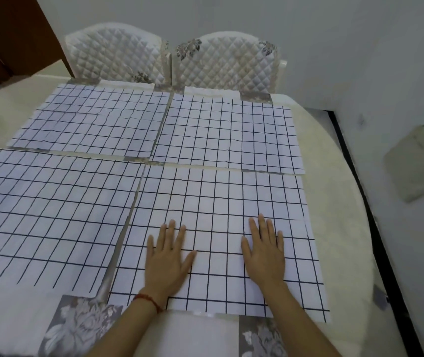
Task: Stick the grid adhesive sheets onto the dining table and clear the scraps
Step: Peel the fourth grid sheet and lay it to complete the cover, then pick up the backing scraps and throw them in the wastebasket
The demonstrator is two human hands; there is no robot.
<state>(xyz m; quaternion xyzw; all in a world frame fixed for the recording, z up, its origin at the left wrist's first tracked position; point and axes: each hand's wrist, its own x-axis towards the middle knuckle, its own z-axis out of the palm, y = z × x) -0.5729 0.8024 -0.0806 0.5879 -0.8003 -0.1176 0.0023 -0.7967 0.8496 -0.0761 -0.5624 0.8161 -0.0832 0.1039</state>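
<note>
Several white adhesive sheets with a dark grid lie flat on the dining table (339,202). The near right sheet (221,202) is under both my hands. My left hand (165,258) presses flat on its near middle, fingers straight and spread, a red string on the wrist. My right hand (265,251) presses flat a little to the right, fingers straight. The near left sheet (46,215), the far left sheet (95,122) and the far right sheet (228,135) lie around it with narrow gaps between them. No loose scraps show on the table.
Two white quilted chairs (118,55) (228,60) stand at the table's far edge. A grey floral tablecloth (77,328) shows at the near edge. A grey square cushion (416,163) lies on the floor to the right. A brown door (12,34) is at far left.
</note>
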